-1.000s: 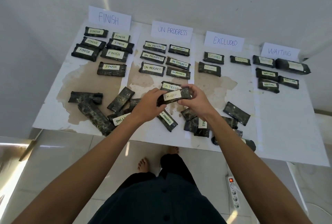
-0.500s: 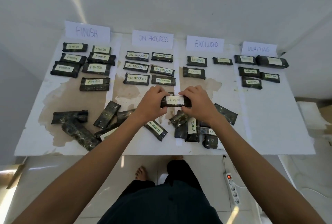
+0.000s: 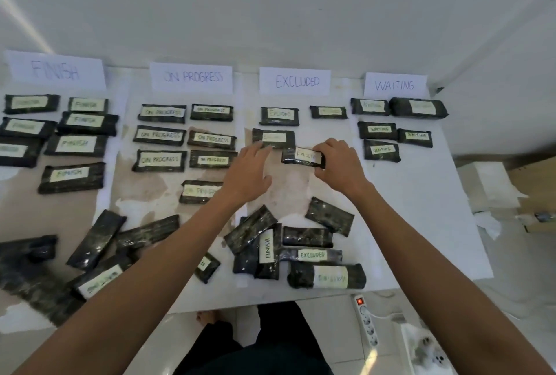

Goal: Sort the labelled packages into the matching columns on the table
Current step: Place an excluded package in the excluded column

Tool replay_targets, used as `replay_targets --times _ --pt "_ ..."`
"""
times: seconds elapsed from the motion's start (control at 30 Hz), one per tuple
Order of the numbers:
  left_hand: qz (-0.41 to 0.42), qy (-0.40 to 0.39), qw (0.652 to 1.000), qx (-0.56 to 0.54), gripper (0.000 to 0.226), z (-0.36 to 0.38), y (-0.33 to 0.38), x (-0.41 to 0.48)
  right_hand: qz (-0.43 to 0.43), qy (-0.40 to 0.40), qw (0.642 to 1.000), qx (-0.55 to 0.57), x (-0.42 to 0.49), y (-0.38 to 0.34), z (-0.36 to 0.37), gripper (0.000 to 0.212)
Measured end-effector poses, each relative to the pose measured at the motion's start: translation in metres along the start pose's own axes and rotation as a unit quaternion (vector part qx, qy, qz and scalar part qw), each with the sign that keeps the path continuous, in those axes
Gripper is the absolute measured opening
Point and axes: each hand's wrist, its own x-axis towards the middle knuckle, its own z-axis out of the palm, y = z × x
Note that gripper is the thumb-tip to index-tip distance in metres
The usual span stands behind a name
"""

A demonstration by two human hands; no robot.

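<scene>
Currently right hand (image 3: 340,167) grips EXCLUDED package (image 3: 302,157) in EXCLUDED column (image 3: 326,134).

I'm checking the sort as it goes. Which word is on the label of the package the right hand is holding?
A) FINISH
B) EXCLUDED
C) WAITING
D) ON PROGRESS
B: the package that the right hand pinches by its end has a pale label reading EXCLUDED, and it is in the column under the EXCLUDED sign.
</scene>
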Motion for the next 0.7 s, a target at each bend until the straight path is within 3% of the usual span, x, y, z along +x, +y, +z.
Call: replay_targets --times 0.33,0.7 --pt "-0.057 -0.015 0.997 0.045 0.062 0.069 0.014 0.068 0.022 -0.018 0.999 -0.029 0.084 0.083 0.032 0.043" --pt "-0.053 0.024 0.995 0.076 0.054 0.079 0.021 0.080 -0.005 -0.035 0.999 -0.015 0.094 0.104 0.051 0.044"
